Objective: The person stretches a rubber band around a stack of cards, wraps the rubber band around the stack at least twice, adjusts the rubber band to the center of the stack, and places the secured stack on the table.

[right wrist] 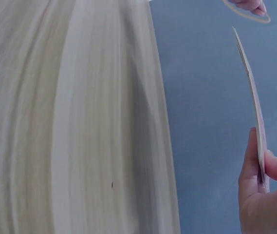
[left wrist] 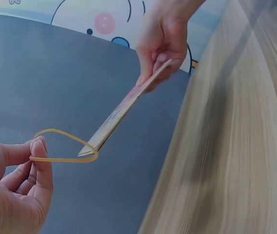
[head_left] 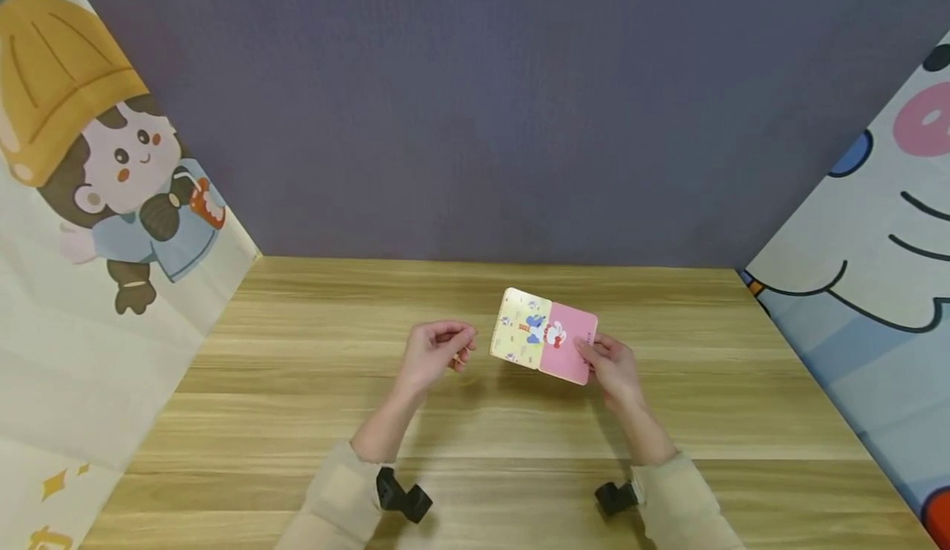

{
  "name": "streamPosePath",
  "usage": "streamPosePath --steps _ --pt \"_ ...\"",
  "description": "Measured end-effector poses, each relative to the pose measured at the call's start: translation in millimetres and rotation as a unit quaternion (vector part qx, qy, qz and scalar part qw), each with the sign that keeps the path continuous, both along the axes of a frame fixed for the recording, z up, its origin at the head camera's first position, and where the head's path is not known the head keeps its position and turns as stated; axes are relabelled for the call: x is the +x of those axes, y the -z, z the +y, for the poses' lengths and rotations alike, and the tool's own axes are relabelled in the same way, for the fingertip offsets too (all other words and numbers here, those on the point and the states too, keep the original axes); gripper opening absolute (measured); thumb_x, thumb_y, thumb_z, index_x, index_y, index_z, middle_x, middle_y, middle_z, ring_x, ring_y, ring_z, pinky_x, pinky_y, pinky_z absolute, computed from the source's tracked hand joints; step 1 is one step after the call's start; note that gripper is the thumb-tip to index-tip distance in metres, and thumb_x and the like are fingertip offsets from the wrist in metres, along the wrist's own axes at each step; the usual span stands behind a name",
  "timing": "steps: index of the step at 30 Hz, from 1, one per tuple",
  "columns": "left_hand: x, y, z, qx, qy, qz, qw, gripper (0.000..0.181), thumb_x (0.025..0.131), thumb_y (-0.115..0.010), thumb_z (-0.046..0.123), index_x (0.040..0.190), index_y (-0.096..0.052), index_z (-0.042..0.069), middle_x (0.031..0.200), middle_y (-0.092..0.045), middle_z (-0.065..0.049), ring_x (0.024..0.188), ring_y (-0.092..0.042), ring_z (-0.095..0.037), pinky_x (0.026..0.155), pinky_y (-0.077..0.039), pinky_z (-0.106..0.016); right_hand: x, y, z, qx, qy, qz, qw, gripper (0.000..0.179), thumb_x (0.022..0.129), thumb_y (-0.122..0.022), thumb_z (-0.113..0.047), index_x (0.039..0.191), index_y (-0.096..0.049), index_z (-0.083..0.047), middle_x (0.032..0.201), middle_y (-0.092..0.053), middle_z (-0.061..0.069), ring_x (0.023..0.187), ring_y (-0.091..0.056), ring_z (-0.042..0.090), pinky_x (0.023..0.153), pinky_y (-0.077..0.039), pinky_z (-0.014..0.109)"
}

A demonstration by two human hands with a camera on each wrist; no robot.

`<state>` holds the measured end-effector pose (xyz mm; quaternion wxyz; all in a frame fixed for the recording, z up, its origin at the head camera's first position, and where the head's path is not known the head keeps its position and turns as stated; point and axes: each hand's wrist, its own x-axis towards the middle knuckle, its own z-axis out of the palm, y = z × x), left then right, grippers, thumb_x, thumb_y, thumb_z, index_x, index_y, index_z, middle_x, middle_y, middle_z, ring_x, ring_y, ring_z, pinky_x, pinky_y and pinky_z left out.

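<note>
A yellowish rubber band [left wrist: 63,160] hangs as a loose loop from my left hand [head_left: 438,350], pinched between thumb and fingertips. My right hand [head_left: 612,366] grips a thin card-like booklet [head_left: 545,336] by its right end, thumb on the upper face and fingers beneath. One half of that face is pale yellow, the other pink, with cartoon animals in the middle. The booklet is raised off the table and tilted. In the left wrist view the loop overlaps the booklet's far corner; the right wrist view shows a gap between the band [right wrist: 262,21] and the booklet [right wrist: 253,90].
Below both hands lies a wood-grain table [head_left: 460,434]. A dark blue-grey panel [head_left: 475,121] rises behind its back edge. Cartoon-printed cloths hang at the left [head_left: 67,352] and right [head_left: 876,319]. Each wrist wears a small black camera mount.
</note>
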<state>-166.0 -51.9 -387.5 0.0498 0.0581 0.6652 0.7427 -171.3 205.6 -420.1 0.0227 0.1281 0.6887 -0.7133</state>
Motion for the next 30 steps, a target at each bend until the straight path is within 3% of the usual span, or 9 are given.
streamPosePath --steps 9,13,22,30 --pt "1.8 4.0 5.7 0.014 0.022 0.004 0.9997 0.02 0.086 -0.057 0.006 0.095 -0.059 -0.012 0.078 -0.06 -0.021 0.055 -0.052 -0.012 0.047 -0.049 -0.02 1.0 -4.9 -7.0 -0.041 -0.011 -0.006 0.9991 0.03 0.089 -0.051 -0.003 0.111 -0.041 0.014 0.07 -0.061 -0.003 0.061 -0.058 0.007 0.054 -0.052 0.02" --pt "1.6 6.5 7.5 0.017 0.024 0.007 0.9995 0.02 0.086 -0.057 0.006 0.094 -0.06 -0.011 0.075 -0.061 -0.015 0.057 -0.052 -0.014 0.046 -0.048 -0.02 1.6 -4.7 -8.4 -0.056 -0.026 -0.015 0.998 0.031 0.089 -0.05 -0.003 0.112 -0.04 0.015 0.07 -0.062 -0.003 0.062 -0.059 0.008 0.056 -0.052 0.021" --pt "1.6 10.1 9.9 0.026 0.01 0.03 0.9992 0.017 0.085 -0.058 0.003 0.091 -0.061 -0.012 0.073 -0.06 -0.016 0.057 -0.053 -0.017 0.045 -0.046 -0.018 4.9 -1.5 -10.1 -0.072 -0.073 -0.027 0.9944 0.022 0.087 -0.052 -0.002 0.102 -0.045 0.012 0.071 -0.057 0.001 0.061 -0.054 0.009 0.056 -0.051 0.02" --pt "2.0 11.6 10.7 0.026 -0.017 0.052 0.9982 0.016 0.083 -0.059 0.0 0.092 -0.06 -0.013 0.073 -0.061 -0.015 0.054 -0.051 -0.014 0.044 -0.045 -0.018 7.7 3.2 -10.6 -0.082 -0.1 -0.043 0.9906 0.027 0.087 -0.052 -0.003 0.107 -0.045 0.014 0.072 -0.059 0.001 0.061 -0.055 0.009 0.053 -0.049 0.018"
